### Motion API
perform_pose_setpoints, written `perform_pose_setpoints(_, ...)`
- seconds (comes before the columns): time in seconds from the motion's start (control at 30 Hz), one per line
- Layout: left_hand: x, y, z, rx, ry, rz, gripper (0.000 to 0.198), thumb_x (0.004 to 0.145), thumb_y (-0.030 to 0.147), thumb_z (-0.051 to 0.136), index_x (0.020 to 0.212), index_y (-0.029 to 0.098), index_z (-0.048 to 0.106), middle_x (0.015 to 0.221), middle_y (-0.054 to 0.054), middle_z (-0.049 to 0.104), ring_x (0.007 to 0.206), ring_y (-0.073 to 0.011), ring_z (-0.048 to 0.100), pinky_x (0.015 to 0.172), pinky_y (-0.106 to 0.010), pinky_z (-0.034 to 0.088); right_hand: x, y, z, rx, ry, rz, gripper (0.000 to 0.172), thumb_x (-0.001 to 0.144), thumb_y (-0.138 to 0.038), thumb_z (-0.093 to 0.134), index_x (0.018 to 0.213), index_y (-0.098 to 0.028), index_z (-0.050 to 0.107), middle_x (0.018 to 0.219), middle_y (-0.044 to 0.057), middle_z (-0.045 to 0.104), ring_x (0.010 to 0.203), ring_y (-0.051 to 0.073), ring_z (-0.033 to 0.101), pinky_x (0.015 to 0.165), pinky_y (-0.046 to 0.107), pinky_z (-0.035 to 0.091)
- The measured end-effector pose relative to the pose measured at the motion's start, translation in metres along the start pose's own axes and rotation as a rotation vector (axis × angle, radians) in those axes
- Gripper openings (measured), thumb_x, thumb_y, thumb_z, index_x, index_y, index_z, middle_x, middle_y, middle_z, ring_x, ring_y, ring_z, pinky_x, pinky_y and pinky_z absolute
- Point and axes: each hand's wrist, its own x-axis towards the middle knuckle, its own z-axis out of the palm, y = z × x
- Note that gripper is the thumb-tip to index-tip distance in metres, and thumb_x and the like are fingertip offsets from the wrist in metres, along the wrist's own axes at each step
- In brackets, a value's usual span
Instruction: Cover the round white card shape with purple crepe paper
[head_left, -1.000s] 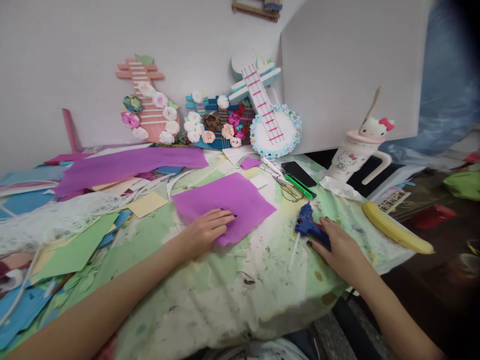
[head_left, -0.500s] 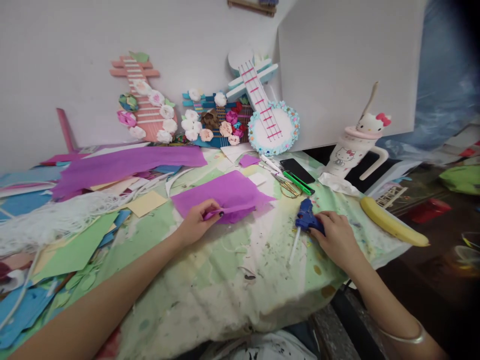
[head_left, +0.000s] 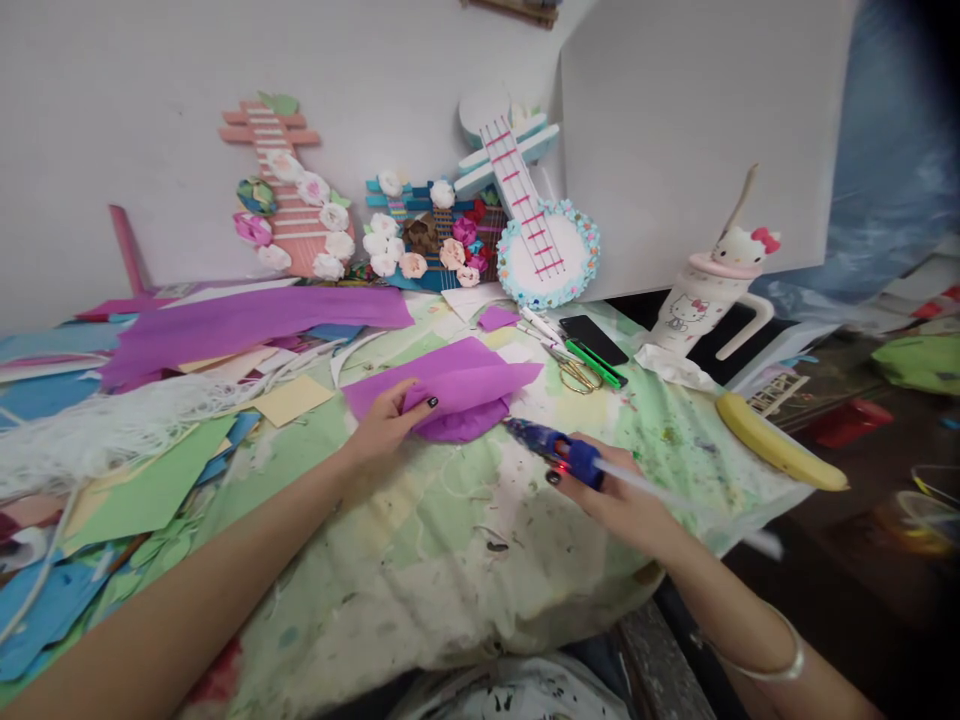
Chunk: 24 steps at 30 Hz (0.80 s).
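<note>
My left hand [head_left: 386, 425] is closed on the near edge of a purple sheet of paper [head_left: 480, 375], whose front part is folded over and bunched. In my right hand [head_left: 619, 500] is a blue hot glue gun [head_left: 555, 450], gripped by its handle. A small red light glows on the gun, and a whitish glue stick [head_left: 660, 488] sticks out of its back, blurred. The gun's nozzle points left, close to the right end of the folded purple edge; whether it touches the paper I cannot tell.
Gold-handled scissors [head_left: 576, 374], a green cutter [head_left: 596, 362] and a black phone [head_left: 594, 338] lie behind the gun. On the right are a banana [head_left: 780, 440] and a handled cup [head_left: 694, 300]. Paper scraps [head_left: 161, 480] cover the left; decorated instrument models [head_left: 551, 250] lean on the wall.
My right hand has lifted the glue gun from the table and swung it left, nozzle now toward the purple paper. The paper's front edge is folded over more under my left hand.
</note>
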Motion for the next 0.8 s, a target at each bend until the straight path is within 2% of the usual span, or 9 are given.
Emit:
perform_pose_setpoints(0.07,-0.001,0.002,0.001,-0.007,-0.013,-0.001,0.026,0.076,0.04,0.066,0.087,0.017,0.06,0.079,0.0,0.058,0.071,-0.0126,0.052,0.064,-0.023,0.043,0.014,-0.004,0.012,-0.042,0.003,-0.052,0.019,0.082,-0.036,0.051,0.074,-0.018,0.054,0.065,0.0,0.054,0.06,0.014,0.047,0.055,0.024,0.037)
perform_pose_setpoints(0.17,-0.003,0.005,0.002,-0.016,-0.035,-0.003,0.029,0.076,0.041,0.065,0.091,0.017,0.06,0.083,-0.001,0.06,0.075,-0.0141,0.054,0.068,-0.024,0.044,0.031,-0.005,0.022,-0.102,0.017,-0.04,0.025,0.084,-0.037,0.047,0.066,-0.019,0.05,0.055,-0.002,0.045,0.057,0.013,0.041,0.053,0.024,0.032)
perform_pose_setpoints(0.3,-0.004,0.006,0.003,-0.008,-0.052,0.012,0.027,0.078,0.042,0.063,0.086,0.016,0.06,0.082,0.0,0.059,0.076,-0.0139,0.054,0.07,-0.024,0.044,0.04,-0.002,0.026,-0.097,-0.065,-0.029,0.032,0.086,-0.038,0.044,0.06,-0.02,0.041,0.054,-0.004,0.034,0.055,0.011,0.031,0.052,0.023,0.027)
perform_pose_setpoints(0.5,-0.004,0.0,0.002,-0.015,-0.062,-0.034,0.027,0.077,0.04,0.065,0.091,0.017,0.063,0.086,-0.001,0.062,0.08,-0.0154,0.056,0.072,-0.026,0.044,0.04,0.001,0.027,-0.051,-0.099,0.022,0.03,0.086,-0.041,0.041,0.069,-0.017,0.047,0.064,-0.002,0.041,0.06,0.011,0.034,0.057,0.024,0.029)
perform_pose_setpoints(0.8,-0.005,-0.003,0.003,-0.032,-0.053,-0.013,0.025,0.077,0.039,0.065,0.09,0.017,0.062,0.086,-0.002,0.062,0.08,-0.0167,0.056,0.073,-0.027,0.044,0.042,0.001,0.032,-0.058,-0.038,0.0,0.029,0.086,-0.039,0.043,0.067,-0.018,0.049,0.061,-0.003,0.041,0.057,0.011,0.032,0.055,0.024,0.029)
